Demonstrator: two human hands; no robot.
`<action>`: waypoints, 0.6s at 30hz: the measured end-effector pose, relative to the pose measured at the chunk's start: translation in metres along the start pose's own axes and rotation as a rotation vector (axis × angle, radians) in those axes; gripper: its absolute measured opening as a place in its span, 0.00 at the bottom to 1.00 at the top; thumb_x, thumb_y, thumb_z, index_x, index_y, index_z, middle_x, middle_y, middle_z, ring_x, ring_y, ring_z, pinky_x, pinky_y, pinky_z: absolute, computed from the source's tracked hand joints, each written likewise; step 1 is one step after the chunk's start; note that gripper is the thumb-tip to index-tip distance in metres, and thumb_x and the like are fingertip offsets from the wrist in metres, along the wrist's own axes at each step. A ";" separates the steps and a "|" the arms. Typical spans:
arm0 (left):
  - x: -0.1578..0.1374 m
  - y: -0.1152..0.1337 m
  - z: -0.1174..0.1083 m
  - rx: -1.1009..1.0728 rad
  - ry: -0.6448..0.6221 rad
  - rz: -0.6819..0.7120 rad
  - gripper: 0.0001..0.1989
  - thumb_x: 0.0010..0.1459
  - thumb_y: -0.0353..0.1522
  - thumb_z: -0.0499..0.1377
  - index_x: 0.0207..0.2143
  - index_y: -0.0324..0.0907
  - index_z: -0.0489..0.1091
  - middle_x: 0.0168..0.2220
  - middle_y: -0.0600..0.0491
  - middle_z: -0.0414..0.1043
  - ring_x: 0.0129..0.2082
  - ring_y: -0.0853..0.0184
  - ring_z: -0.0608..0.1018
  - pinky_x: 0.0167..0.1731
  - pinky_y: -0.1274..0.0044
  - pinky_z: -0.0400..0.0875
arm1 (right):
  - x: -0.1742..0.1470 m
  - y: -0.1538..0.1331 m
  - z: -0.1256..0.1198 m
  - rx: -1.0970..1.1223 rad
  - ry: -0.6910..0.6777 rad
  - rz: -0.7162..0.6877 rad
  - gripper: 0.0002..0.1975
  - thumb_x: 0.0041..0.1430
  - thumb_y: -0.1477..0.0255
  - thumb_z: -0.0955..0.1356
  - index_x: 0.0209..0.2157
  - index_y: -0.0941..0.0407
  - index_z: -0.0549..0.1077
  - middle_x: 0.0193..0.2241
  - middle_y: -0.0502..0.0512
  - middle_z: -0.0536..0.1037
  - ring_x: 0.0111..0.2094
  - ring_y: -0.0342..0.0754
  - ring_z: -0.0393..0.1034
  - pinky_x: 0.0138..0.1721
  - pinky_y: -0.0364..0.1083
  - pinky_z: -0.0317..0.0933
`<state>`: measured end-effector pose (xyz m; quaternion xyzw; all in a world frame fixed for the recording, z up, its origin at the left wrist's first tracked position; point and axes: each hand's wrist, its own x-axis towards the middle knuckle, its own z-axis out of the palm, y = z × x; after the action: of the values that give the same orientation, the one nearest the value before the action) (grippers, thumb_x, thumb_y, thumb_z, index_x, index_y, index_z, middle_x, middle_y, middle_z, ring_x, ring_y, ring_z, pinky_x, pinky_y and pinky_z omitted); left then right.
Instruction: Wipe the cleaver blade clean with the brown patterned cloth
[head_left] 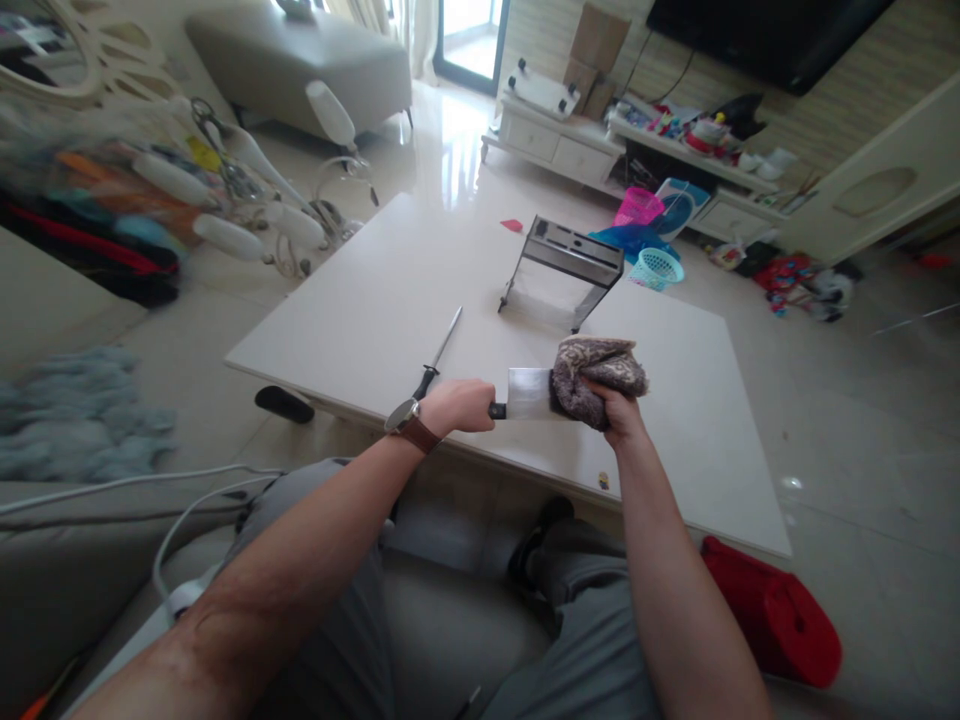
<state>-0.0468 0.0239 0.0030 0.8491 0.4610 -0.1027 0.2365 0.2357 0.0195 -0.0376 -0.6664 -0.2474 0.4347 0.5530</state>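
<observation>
My left hand is closed around the black handle of a cleaver, whose broad blade points to the right above the near edge of the white table. A folded, brown patterned cloth is in my right hand, wrapped over the far end of the blade, so that end is hidden. Beyond my left wrist a sharpening steel with a black handle lies on the table. Farther back stands a knife block with dark slots along its top and a clear front.
The white table spans the middle. A small sticker-like piece lies by its near edge, and a red bag-like object is at the lower right. Baskets, one light blue, stand behind the table. White lamp shades crowd the left.
</observation>
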 end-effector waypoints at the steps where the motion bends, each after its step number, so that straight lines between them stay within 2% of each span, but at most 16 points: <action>1: 0.000 0.000 0.000 -0.001 0.001 0.000 0.19 0.50 0.36 0.57 0.42 0.39 0.80 0.42 0.37 0.81 0.38 0.51 0.83 0.32 0.71 0.74 | 0.000 0.000 0.000 0.000 0.002 -0.003 0.27 0.29 0.72 0.83 0.37 0.57 0.81 0.41 0.53 0.85 0.44 0.55 0.80 0.44 0.49 0.79; 8: 0.000 0.001 0.000 0.008 0.008 0.000 0.18 0.50 0.35 0.57 0.40 0.39 0.81 0.40 0.38 0.81 0.37 0.52 0.83 0.30 0.72 0.74 | 0.001 0.001 0.000 0.006 0.005 0.007 0.27 0.29 0.72 0.83 0.37 0.57 0.81 0.39 0.52 0.85 0.44 0.55 0.80 0.45 0.51 0.79; 18: -0.002 0.002 -0.002 0.008 0.014 -0.004 0.18 0.49 0.35 0.56 0.39 0.39 0.81 0.39 0.39 0.82 0.35 0.52 0.83 0.26 0.73 0.71 | 0.001 0.002 0.000 0.009 0.019 0.005 0.25 0.29 0.73 0.83 0.36 0.57 0.82 0.38 0.52 0.85 0.43 0.54 0.80 0.42 0.49 0.79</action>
<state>-0.0465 0.0223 0.0058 0.8497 0.4641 -0.0991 0.2297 0.2360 0.0204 -0.0396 -0.6685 -0.2386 0.4309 0.5572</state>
